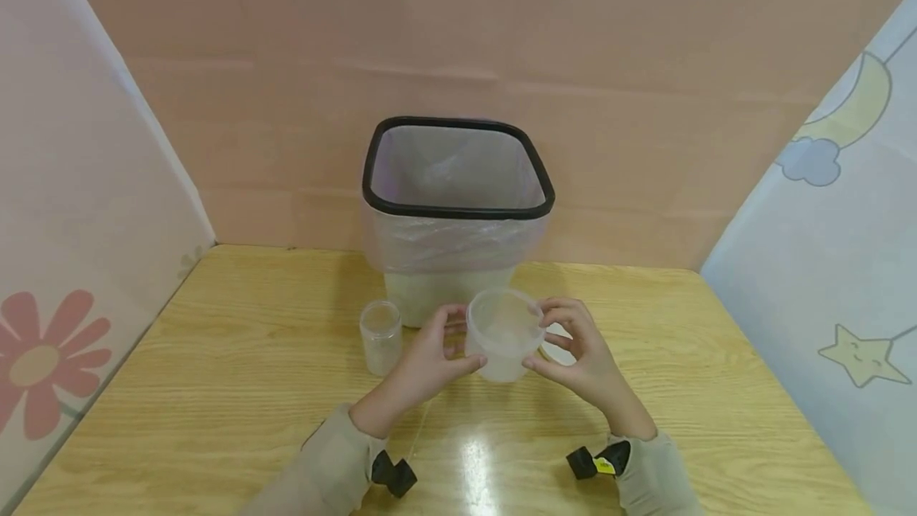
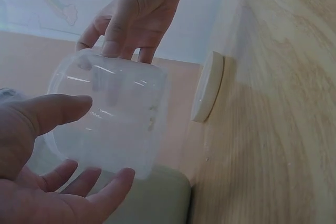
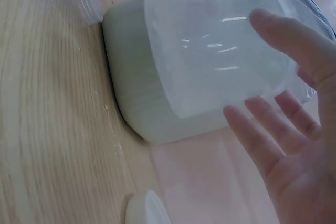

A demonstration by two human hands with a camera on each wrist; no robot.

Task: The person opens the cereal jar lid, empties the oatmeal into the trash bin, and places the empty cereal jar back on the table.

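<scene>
Both hands hold a translucent plastic tub (image 1: 504, 353) between them, raised over the table with its round mouth up. My left hand (image 1: 430, 358) grips its left side, thumb at the front and fingers round the back. On the opposite side, my right hand (image 1: 583, 353) holds it in the same way. In the left wrist view, the tub (image 2: 118, 124) has small marks near its base, and nothing shows inside it. A white round lid (image 2: 208, 87) lies on the table beyond the right hand. Left of the hands stands a clear jar (image 1: 381, 341).
Behind the tub stands a pale bin (image 1: 451, 289) with a black rim and a thin plastic liner folded over it. The wooden table (image 1: 272, 357) is bounded by a pinkish back wall (image 1: 286, 142) and patterned side panels (image 1: 824, 261).
</scene>
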